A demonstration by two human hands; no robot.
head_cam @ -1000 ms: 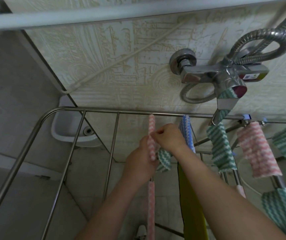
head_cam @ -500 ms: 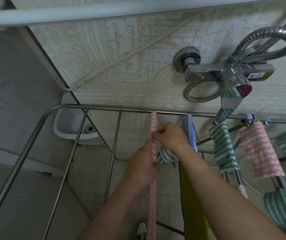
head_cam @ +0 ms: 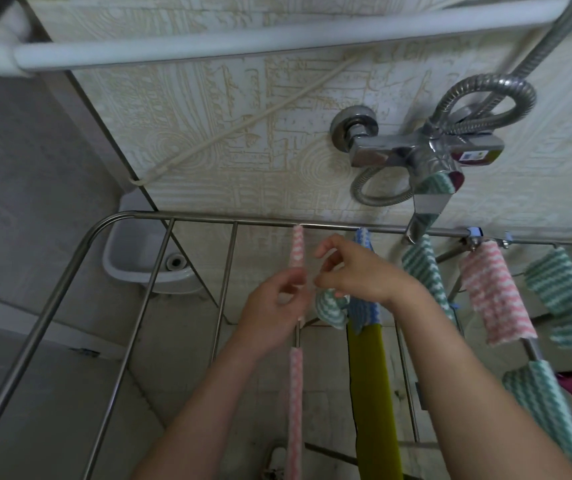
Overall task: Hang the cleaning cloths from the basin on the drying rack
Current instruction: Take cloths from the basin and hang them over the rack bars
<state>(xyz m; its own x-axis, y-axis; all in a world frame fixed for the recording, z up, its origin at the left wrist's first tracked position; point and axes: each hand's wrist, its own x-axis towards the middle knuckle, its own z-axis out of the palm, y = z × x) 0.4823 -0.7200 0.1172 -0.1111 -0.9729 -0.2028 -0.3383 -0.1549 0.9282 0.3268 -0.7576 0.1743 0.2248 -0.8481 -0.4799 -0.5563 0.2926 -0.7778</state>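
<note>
A pink-and-white cloth (head_cam: 297,247) hangs edge-on over a rod of the steel drying rack (head_cam: 70,271), near the far rail. My left hand (head_cam: 274,310) hovers just beside it with its fingers loosely apart and blurred. My right hand (head_cam: 353,271) is to the right of that cloth with thumb and forefinger apart, while its lower fingers keep hold of a bunched green-and-white cloth (head_cam: 329,308). A pale grey basin (head_cam: 128,268) stands on the floor beyond the rack's far-left corner.
More cloths hang on the rods to the right: a blue one (head_cam: 367,311), an olive strip (head_cam: 371,393), a green striped one (head_cam: 423,268), a pink one (head_cam: 495,296). A chrome shower mixer (head_cam: 416,155) juts out above the far rail. The leftmost rods are bare.
Both hands pinched the pink cloth on its rod before; now their fingers have come apart from it. The view has tilted slightly.
</note>
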